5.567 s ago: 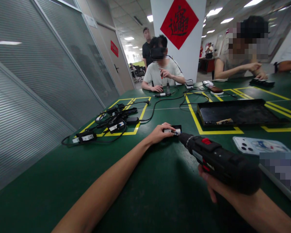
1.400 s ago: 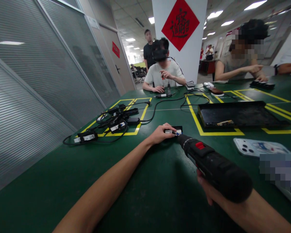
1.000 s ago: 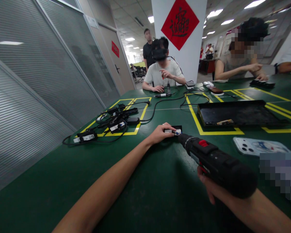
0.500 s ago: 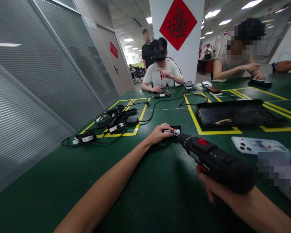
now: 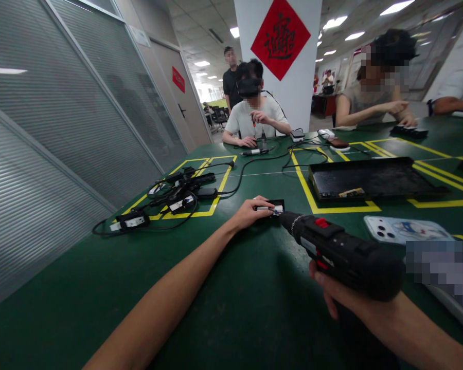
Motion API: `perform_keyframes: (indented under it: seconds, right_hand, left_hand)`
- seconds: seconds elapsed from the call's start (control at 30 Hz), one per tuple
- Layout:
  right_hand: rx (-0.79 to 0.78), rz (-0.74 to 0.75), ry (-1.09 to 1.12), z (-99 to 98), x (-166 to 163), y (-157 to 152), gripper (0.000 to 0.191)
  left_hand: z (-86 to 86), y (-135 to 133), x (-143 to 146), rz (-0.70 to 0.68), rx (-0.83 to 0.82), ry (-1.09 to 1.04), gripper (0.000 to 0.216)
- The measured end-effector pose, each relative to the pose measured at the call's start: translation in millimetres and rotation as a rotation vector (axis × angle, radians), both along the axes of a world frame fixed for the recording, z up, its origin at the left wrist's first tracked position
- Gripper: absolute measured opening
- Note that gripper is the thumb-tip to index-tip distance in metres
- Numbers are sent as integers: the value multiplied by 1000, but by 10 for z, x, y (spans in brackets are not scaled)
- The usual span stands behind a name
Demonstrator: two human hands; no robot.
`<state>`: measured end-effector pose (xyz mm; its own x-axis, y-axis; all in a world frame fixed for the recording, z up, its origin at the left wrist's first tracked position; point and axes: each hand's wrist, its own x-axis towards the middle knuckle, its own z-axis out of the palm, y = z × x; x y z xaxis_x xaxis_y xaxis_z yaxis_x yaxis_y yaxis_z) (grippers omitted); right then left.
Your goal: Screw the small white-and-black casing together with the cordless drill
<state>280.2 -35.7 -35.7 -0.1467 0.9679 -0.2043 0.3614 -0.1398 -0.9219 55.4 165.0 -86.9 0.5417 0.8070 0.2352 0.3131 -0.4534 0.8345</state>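
A black and red cordless drill (image 5: 339, 252) points forward and left, and my right hand (image 5: 351, 298) is wrapped round its grip. The drill's front end reaches a small black box (image 5: 275, 204) with white parts inside. My left hand (image 5: 251, 213) holds that box against the green table from its left side, fingers over its near edge. The drill's tip is too small to tell whether it touches a screw. Part of the box is hidden under my fingers and behind the chuck.
Black adapters and cables (image 5: 185, 190) lie in a heap at the left. At the right are a black tray (image 5: 370, 180) with a small strip in it and a phone in a patterned case (image 5: 405, 229). Across the table a person (image 5: 256, 108) works with a red-handled tool.
The whole view has shifted slightly to the left. Both hands, the box and the drill keep nearly the same positions relative to each other.
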Motion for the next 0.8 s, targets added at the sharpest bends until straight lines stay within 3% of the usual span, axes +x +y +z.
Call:
perform_keyframes:
  seconds: [0.3, 0.8]
  right_hand:
    - [12, -45, -31, 29, -33, -24, 25]
    - [28, 1, -20, 70, -11, -22, 23]
  left_hand:
    - [-14, -1, 6, 13, 2, -19, 28]
    - [-26, -6, 3, 8, 12, -19, 31]
